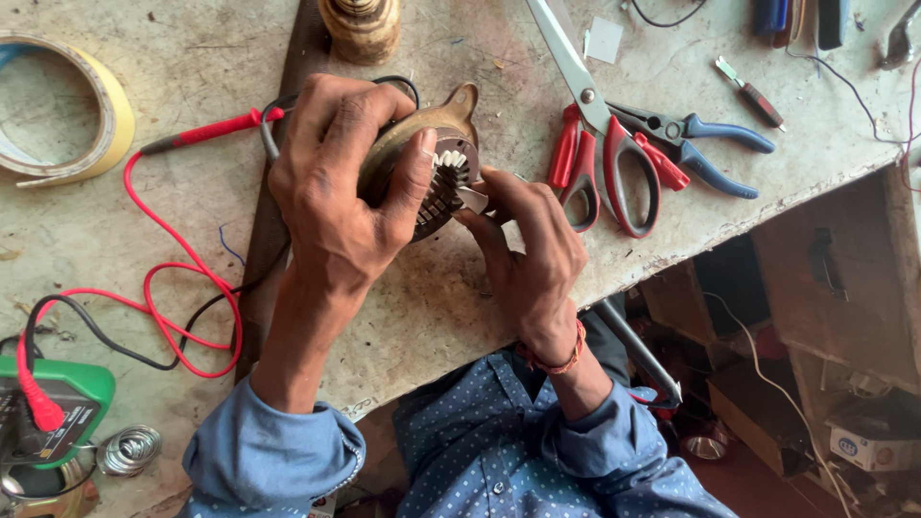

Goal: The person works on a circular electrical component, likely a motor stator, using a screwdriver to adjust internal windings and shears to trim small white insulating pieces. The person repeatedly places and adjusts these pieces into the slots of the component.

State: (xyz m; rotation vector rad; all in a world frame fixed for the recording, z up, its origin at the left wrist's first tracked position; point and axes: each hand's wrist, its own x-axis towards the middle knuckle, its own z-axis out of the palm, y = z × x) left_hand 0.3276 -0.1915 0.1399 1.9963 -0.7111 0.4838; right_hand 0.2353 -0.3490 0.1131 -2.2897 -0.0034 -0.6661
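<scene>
While the left hand [336, 192] grips a round ribbed metal stator [436, 168], the right hand [523, 249] pinches its white insulation slip [472, 199].

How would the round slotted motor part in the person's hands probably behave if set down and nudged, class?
The motor part looks like metal with a stacked slotted core, so probably stiff and heavy for its size. Its round body might roll, though the projecting ear at its top would likely stop it. The left hand wraps it fully, suggesting real weight.
</scene>
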